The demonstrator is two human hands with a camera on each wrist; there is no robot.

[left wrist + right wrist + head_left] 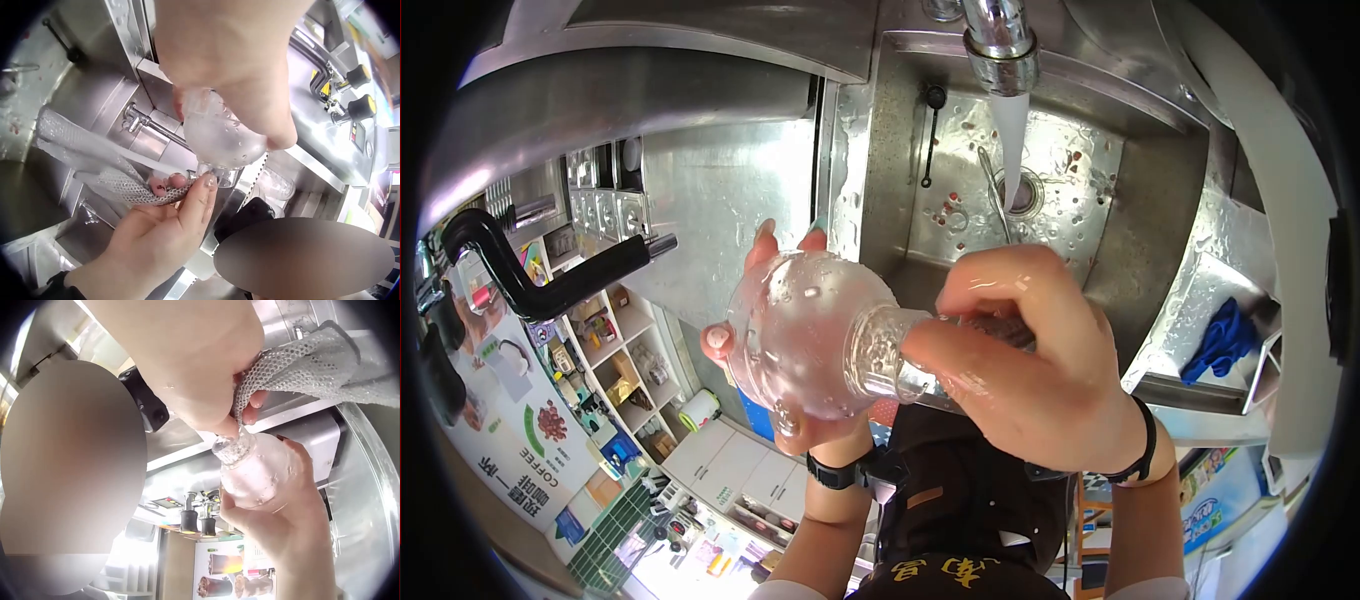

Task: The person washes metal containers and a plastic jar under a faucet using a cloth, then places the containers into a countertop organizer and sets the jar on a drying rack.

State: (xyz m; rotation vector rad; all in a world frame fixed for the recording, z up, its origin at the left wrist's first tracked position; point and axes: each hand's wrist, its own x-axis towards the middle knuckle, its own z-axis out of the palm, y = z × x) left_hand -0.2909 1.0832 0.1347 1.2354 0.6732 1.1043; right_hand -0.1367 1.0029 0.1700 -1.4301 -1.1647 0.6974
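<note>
A clear, wet, round-bodied glass vessel (800,325) is tilted on its side in the head view, its narrow neck toward the right hand. The left hand (290,515) grips its round body, fingers spread around it. The right hand (1040,370) pinches a grey mesh cloth (300,372) at the vessel's mouth. In the left wrist view the right hand (156,234) has its fingertips at the neck, and the cloth (100,162) trails away from them. How far the cloth reaches into the neck is hard to tell.
Water runs from a faucet (1000,60) into a steel sink (1160,200) holding a long-handled utensil (992,185) and small reddish bits. A blue cloth (1225,340) lies right of the sink. A black curved handle (530,280) juts in at the left.
</note>
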